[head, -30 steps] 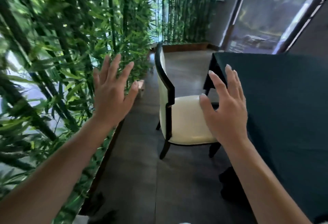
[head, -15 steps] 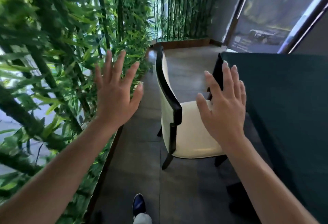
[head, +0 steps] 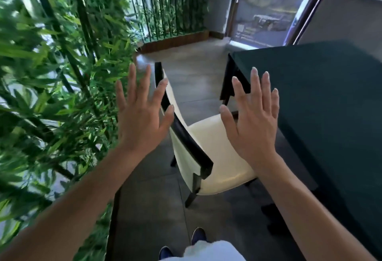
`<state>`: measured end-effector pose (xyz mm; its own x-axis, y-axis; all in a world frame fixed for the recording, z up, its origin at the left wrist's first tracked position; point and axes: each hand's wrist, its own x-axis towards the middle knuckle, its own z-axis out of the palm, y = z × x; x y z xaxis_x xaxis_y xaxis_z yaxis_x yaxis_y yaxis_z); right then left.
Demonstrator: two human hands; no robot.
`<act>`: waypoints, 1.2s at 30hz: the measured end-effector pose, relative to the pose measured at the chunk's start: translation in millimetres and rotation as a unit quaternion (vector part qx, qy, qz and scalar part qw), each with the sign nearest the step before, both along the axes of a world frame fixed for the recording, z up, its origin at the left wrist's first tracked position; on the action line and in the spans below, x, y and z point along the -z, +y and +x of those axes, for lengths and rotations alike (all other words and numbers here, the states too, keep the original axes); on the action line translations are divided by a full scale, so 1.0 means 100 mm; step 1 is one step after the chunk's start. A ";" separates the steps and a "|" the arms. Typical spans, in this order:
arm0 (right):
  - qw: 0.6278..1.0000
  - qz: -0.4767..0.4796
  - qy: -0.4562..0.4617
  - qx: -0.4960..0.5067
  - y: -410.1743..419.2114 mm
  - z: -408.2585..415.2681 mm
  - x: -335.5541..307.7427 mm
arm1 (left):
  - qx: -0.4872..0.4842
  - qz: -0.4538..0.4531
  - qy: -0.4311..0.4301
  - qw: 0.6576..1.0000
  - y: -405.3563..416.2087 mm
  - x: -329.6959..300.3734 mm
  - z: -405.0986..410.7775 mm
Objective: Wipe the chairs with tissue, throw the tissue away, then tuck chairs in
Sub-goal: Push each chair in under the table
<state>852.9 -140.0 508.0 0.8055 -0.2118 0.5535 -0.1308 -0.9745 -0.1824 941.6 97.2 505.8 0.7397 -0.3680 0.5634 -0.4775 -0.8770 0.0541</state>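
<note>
A cream chair (head: 208, 147) with a black frame stands side-on beside the table (head: 330, 99), which wears a dark green cloth; the seat faces the table and sits partly out from it. My left hand (head: 140, 116) is raised with fingers spread, in front of the black top rail of the backrest, holding nothing. My right hand (head: 252, 120) is raised the same way over the seat, near the table's corner, and is empty too. No tissue is in view.
Bamboo plants (head: 51, 95) in a low planter line the left side, close to the chair. More bamboo (head: 171, 12) stands at the far end beside a glass door (head: 268, 12). Grey floor tiles (head: 148, 209) run between planter and table. My shoes (head: 198, 236) show below.
I have walked closer to the chair; it now looms larger and lower in view. Both open hands have kept their raised, spread pose and now overlap the backrest and seat.
</note>
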 end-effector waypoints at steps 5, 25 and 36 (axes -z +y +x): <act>1.000 0.021 0.001 0.008 -0.22 0.34 0.09 | 0.014 0.013 -0.006 1.000 -0.29 0.00 0.42; 0.947 0.039 0.085 0.309 0.17 0.75 0.29 | 0.400 0.042 0.030 0.915 -1.08 0.28 2.11; 0.908 0.148 0.118 0.374 1.04 0.61 0.63 | 0.521 0.055 0.062 0.849 -0.70 0.69 2.27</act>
